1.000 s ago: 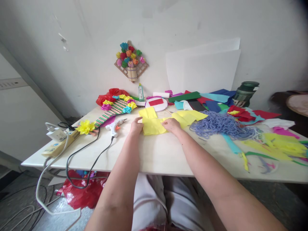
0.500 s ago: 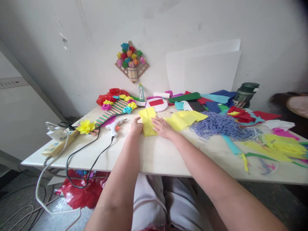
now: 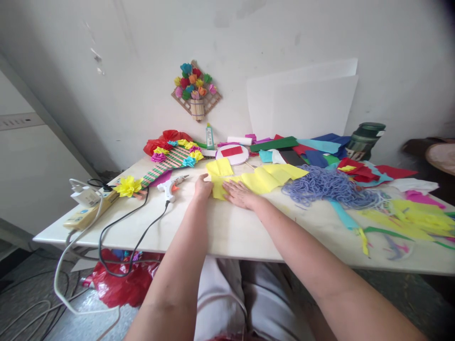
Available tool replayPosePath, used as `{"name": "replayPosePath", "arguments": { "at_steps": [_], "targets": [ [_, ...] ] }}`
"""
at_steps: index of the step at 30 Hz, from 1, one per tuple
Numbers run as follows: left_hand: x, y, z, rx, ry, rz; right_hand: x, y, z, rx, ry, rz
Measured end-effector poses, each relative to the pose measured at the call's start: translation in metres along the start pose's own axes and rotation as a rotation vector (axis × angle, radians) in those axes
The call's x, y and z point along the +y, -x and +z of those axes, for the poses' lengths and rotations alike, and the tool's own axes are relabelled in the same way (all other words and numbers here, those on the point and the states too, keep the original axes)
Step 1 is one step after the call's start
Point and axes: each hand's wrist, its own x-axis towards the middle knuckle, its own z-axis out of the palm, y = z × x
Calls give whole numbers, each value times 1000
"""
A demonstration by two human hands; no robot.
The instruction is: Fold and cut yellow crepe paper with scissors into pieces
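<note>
Yellow crepe paper (image 3: 219, 179) lies folded on the pale table (image 3: 227, 227), towards the far side, with a longer run of the same yellow sheet (image 3: 273, 174) trailing off to its right. The left hand (image 3: 202, 186) rests at the paper's left edge, fingers curled and thumb against the margin — whether it pinches the edge or only steadies it I cannot tell. The right hand (image 3: 241, 193) lies flat and spread wide, palm down on the lower right part of the fold, gripping nothing, just pressing. By its look the paper is very light, thin and soft, with a crinkled grain that stretches — it will crease readily, tear if tugged hard, and slide on the smooth tabletop unless pinned. Best taken by a light pinch at an edge or corner, with the other palm holding the body flat. Just left of the hands sits a glue gun (image 3: 171, 185) with its black cord (image 3: 135, 237); to the right, well apart, a heap of lilac yarn (image 3: 329, 185).
</note>
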Motion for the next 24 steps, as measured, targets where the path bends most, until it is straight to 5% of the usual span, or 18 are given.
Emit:
{"name": "replayPosePath", "arguments": {
  "at_steps": [12,24],
  "targets": [
    [6,5,1,185,-402,141,3,-2,2,-9,25,-14],
    [8,12,3,177,-565,269,2,-2,2,-7,48,-3]
  ]
}}
